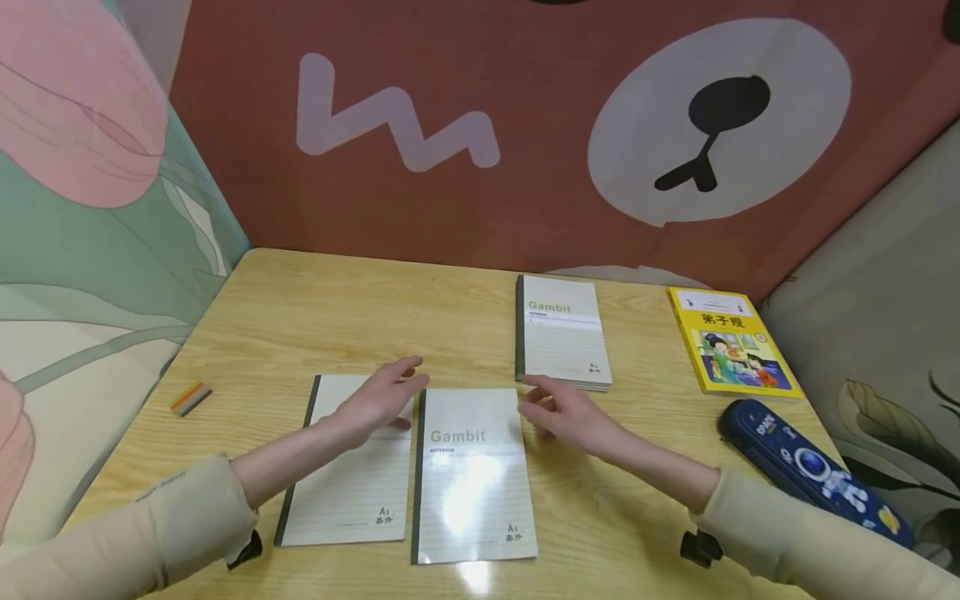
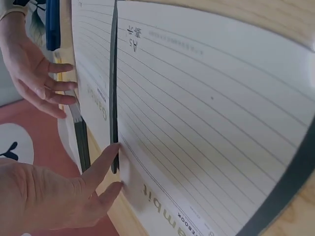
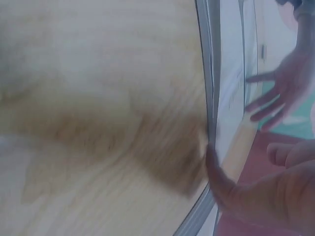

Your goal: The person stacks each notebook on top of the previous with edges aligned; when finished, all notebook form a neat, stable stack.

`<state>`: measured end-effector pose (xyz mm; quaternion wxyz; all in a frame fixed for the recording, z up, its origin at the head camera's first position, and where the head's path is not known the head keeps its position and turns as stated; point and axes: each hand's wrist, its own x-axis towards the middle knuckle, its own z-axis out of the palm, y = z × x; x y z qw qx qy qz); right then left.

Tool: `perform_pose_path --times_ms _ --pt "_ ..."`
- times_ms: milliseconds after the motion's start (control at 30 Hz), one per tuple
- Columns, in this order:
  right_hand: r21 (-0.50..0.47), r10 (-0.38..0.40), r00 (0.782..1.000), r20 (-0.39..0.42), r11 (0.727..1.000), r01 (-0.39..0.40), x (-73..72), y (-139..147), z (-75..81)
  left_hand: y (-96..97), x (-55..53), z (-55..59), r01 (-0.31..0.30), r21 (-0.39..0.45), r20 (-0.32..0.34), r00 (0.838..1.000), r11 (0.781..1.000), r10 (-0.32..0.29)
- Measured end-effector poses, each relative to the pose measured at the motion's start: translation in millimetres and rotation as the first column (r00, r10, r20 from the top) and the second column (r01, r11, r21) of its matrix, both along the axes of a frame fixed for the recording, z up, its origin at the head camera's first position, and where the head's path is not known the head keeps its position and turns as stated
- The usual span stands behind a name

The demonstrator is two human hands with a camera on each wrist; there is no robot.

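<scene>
Two Gambit notebooks with dark spines lie side by side near the front of the table: the left notebook [image 1: 341,492] and the middle notebook [image 1: 472,475]. My left hand [image 1: 381,396] is over the upper part of the left notebook, its fingertips [image 2: 117,147] close to the narrow gap between the two. At the upper right edge of the middle notebook, my right hand [image 1: 566,412] has its fingers loosely bent. One right fingertip [image 3: 211,152] appears to touch that edge. Neither hand grasps anything.
A stack of notebooks [image 1: 562,333] sits behind the right hand. Farther right are a yellow picture book [image 1: 735,342] and a dark blue pencil case [image 1: 817,471]. A small striped eraser-like block [image 1: 191,398] lies at the left. The wall [image 1: 450,217] borders the table's back.
</scene>
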<state>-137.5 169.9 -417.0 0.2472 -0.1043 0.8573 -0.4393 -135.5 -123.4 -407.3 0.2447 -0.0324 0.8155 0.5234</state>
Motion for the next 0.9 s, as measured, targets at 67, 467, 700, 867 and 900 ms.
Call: perform_pose_path --times_ms 67,467,700,867,900 --pt "-0.001 -0.029 0.999 0.018 1.000 0.029 7.4 -4.6 1.8 0.7 0.9 -0.4 -0.008 0.008 0.007 1.000 1.000 0.008" --pt "-0.099 -0.148 0.975 0.168 0.981 0.166 28.3 -25.9 14.0 10.5 7.9 -2.0 -0.068 0.019 0.049 0.997 0.998 0.067" --pt "-0.090 -0.183 0.959 0.216 0.974 0.206 27.9 -30.8 14.6 11.9 6.5 -7.5 -0.101 0.025 0.049 0.994 0.995 0.100" --pt "-0.090 -0.226 0.945 0.237 0.963 0.253 26.9 -33.4 13.0 10.8 5.1 -10.8 -0.107 0.022 0.048 0.993 0.994 0.106" --pt "-0.092 -0.233 0.942 0.241 0.961 0.261 26.5 -33.8 12.8 10.5 4.5 -11.4 -0.111 0.021 0.049 0.993 0.994 0.110"
